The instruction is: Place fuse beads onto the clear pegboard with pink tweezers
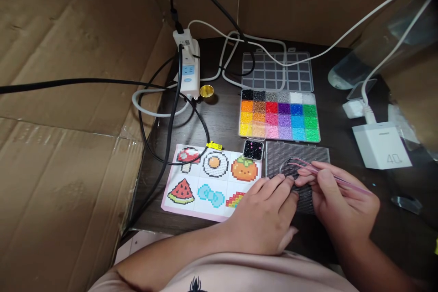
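Observation:
My right hand [337, 194] pinches pink tweezers [328, 174], whose tips reach onto the clear pegboard [301, 157]. Resting flat with fingers stretched, my left hand [265, 212] covers the pegboard's near left corner and the edge of the pattern sheet [205, 178]. That sheet shows pixel pictures: a mushroom, an egg, a persimmon, a watermelon, a bow and a rainbow. A small black tray of beads [253, 149] sits between the sheet and the pegboard. The bead box [278, 116], with several coloured compartments, lies just beyond with its clear lid [277, 72] open.
A white power strip [188, 66] with black and white cables stands at the back left, a small gold cap [206, 91] beside it. A white charger block [381, 146] sits at the right. Cardboard walls [68, 100] enclose the dark table on the left and behind.

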### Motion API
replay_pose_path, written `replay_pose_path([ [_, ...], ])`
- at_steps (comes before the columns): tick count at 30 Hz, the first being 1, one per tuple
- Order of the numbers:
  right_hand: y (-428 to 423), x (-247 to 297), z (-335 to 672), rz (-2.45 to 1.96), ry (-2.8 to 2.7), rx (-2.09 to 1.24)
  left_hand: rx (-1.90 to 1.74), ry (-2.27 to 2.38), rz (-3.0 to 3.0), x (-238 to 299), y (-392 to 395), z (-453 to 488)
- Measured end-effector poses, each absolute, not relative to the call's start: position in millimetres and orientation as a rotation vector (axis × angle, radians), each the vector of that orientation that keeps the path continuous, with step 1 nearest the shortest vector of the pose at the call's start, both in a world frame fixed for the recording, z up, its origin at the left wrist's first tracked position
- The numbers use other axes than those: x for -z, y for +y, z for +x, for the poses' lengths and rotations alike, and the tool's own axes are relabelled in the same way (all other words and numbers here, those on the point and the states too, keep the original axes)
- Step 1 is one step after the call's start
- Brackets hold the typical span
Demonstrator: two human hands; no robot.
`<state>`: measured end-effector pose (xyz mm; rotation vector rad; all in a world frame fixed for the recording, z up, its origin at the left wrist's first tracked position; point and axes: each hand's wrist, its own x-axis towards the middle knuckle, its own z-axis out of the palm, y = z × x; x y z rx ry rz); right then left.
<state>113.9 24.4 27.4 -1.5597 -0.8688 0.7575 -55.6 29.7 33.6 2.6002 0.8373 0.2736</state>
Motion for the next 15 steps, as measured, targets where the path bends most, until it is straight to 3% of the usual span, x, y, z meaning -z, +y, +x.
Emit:
replay_pose_path([
  [15, 22.3, -26.7, 111.0, -1.603, -0.845, -0.745, -0.328, 0.844, 2.598, -33.5, 29.9, -56.5],
])
